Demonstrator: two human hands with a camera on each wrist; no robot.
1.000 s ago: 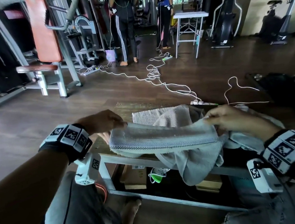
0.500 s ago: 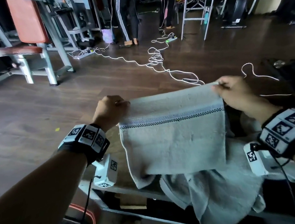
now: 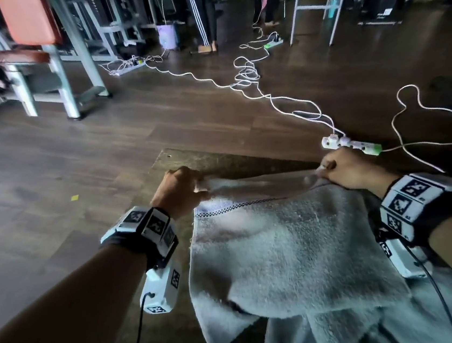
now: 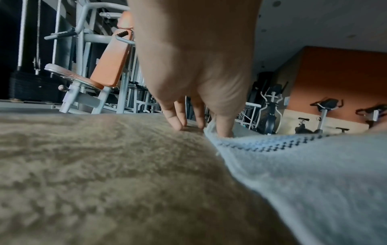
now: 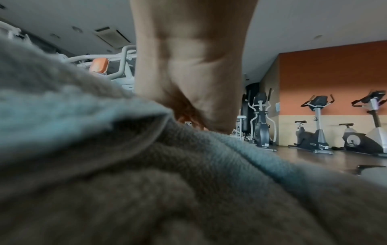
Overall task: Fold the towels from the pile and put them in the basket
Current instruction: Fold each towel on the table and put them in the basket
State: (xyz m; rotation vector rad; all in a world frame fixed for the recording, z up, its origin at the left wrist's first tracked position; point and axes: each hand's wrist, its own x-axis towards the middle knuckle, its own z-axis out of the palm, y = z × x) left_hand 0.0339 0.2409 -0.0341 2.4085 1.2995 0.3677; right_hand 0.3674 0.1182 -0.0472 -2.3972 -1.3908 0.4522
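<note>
A grey towel (image 3: 278,244) with a dark checked stripe lies spread on the low wooden table (image 3: 218,161), over a heap of more grey towels (image 3: 350,329) at the near right. My left hand (image 3: 179,190) pinches the towel's far left corner down at the table; the left wrist view shows my thumb in the towel edge (image 4: 222,137). My right hand (image 3: 348,167) pinches the far right corner. In the right wrist view my right hand (image 5: 194,121) is half buried in towel folds (image 5: 146,165). No basket is in view.
White cables (image 3: 251,78) and a power strip (image 3: 351,144) lie on the dark wood floor beyond the table. A gym bench with orange pads (image 3: 32,38) stands far left. People's legs (image 3: 201,13) and a metal stand (image 3: 321,5) are at the back.
The towel hung in the air from both hands before; it has now been swung forward and laid down on the table, both hands still at its far corners.
</note>
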